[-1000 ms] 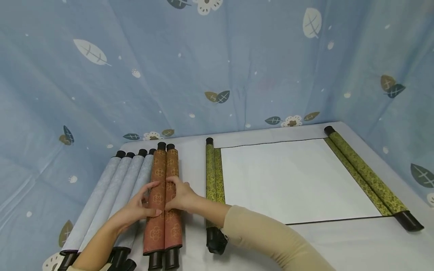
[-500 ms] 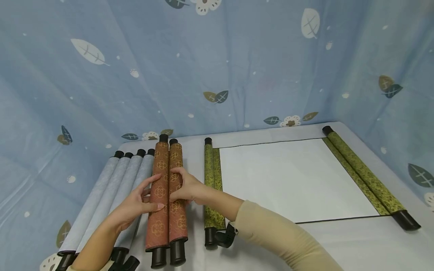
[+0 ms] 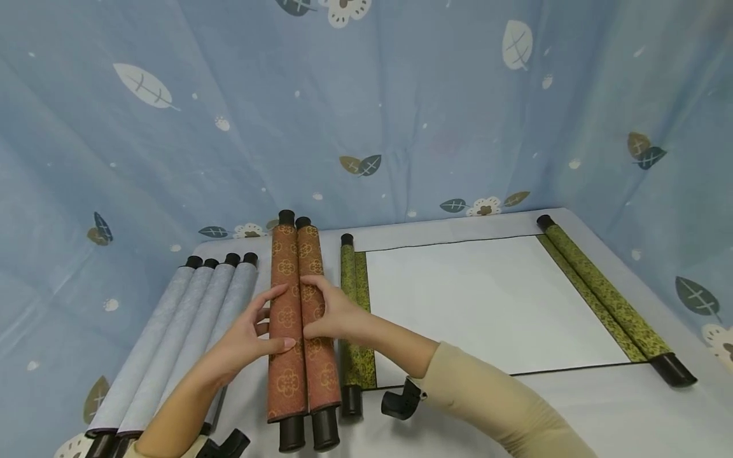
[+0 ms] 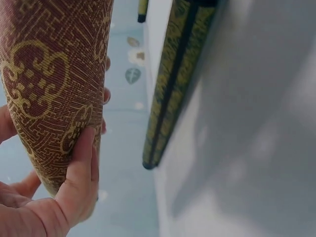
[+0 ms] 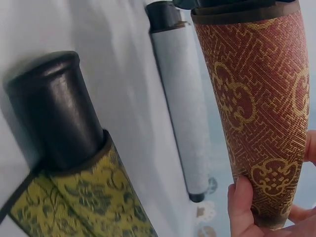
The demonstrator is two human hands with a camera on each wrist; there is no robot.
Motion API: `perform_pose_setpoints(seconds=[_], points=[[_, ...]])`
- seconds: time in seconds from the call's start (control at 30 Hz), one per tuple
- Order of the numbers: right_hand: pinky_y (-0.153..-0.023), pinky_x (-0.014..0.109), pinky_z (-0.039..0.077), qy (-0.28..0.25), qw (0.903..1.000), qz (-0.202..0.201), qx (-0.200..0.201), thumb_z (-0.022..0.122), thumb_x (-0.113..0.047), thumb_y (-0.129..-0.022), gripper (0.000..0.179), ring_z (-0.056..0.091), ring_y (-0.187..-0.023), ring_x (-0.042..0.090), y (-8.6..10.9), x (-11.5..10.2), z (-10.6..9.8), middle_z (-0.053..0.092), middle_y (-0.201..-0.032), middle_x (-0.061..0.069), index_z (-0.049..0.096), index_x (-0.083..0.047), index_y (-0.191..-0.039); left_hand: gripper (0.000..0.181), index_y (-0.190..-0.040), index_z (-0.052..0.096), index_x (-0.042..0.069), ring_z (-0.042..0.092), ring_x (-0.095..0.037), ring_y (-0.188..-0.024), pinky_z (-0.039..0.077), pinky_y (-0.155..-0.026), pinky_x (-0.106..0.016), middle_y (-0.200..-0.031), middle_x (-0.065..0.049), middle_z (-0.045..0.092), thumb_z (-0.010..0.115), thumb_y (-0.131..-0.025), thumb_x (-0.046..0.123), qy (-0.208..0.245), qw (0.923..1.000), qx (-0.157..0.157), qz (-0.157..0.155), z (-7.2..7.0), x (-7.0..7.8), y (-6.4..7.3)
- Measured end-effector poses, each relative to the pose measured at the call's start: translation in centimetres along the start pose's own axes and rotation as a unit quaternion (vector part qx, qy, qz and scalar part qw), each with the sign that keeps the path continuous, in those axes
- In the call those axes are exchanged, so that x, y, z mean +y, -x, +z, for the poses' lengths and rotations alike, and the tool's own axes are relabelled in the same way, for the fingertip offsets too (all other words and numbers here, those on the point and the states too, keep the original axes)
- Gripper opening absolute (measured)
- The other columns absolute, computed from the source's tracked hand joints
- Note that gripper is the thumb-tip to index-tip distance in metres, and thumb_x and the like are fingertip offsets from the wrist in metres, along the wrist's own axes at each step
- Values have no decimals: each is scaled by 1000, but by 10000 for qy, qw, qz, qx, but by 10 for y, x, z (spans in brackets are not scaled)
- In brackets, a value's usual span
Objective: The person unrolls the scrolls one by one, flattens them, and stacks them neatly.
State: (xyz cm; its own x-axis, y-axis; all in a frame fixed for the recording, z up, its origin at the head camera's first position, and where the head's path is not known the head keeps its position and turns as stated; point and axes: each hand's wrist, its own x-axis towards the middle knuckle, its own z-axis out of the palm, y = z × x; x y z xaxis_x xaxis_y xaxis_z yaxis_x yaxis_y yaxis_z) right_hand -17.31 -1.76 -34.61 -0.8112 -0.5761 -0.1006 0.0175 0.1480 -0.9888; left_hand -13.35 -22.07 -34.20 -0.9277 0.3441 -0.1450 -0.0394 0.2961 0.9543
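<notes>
While both hands are working at mid-length of the red scroll pair (image 3: 300, 318), the left hand (image 3: 249, 340) is gripping its left side, thumb curled across the front, and the right hand (image 3: 335, 315) is clasping its right side. Grey scrolls (image 3: 172, 343) are lying just left of the left hand; the green scroll (image 3: 355, 318) is lying just right of the right hand, on the table (image 3: 572, 413).

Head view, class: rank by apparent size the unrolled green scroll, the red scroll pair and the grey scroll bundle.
1. Unrolled green scroll, by far the largest.
2-3. Red scroll pair and grey scroll bundle: look alike, and the bundle is partly hidden, so unranked.
</notes>
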Motion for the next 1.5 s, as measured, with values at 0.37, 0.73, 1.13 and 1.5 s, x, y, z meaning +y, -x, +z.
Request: perform_pose_setpoints(seconds=[0.37, 0.73, 1.13, 1.5], points=[[-76, 34, 47, 335, 9988, -181, 308, 66, 1, -74, 85, 52, -102, 25, 23, 1, -43, 41, -136, 14, 28, -19, -147, 89, -150, 18, 20, 47, -40, -117, 51, -78, -41, -139, -27, 28, 73, -81, 7, 267, 9996, 16, 20, 35, 14, -26], [-73, 36, 49, 537, 9968, -145, 582, 66, 2, -72, 86, 53, -97, 26, 42, 5, -75, 42, -127, 17, 29, -19, -147, 87, -149, 21, 23, 46, -40, -118, 51, -79, -42, -139, -25, 29, 71, -81, 2, 475, 9985, -195, 202, 65, 21, -53], [-74, 38, 50, 679, 9949, -118, 734, 65, 2, -73, 86, 53, -97, 30, 61, 2, -104, 38, -126, 22, 26, -15, -147, 89, -149, 21, 26, 47, -39, -117, 50, -80, -42, -139, -19, 32, 72, -80, 2, 486, 9973, -353, 424, 89, 34, -72], [-74, 40, 50, 805, 9928, -25, 888, 65, 1, -76, 85, 52, -99, 33, 77, 1, -129, 36, -125, 24, 24, -16, -148, 87, -148, 23, 25, 49, -35, -114, 50, -81, -43, -138, -15, 34, 71, -80, 0, 587, 9953, -504, 585, 109, 46, -90]])
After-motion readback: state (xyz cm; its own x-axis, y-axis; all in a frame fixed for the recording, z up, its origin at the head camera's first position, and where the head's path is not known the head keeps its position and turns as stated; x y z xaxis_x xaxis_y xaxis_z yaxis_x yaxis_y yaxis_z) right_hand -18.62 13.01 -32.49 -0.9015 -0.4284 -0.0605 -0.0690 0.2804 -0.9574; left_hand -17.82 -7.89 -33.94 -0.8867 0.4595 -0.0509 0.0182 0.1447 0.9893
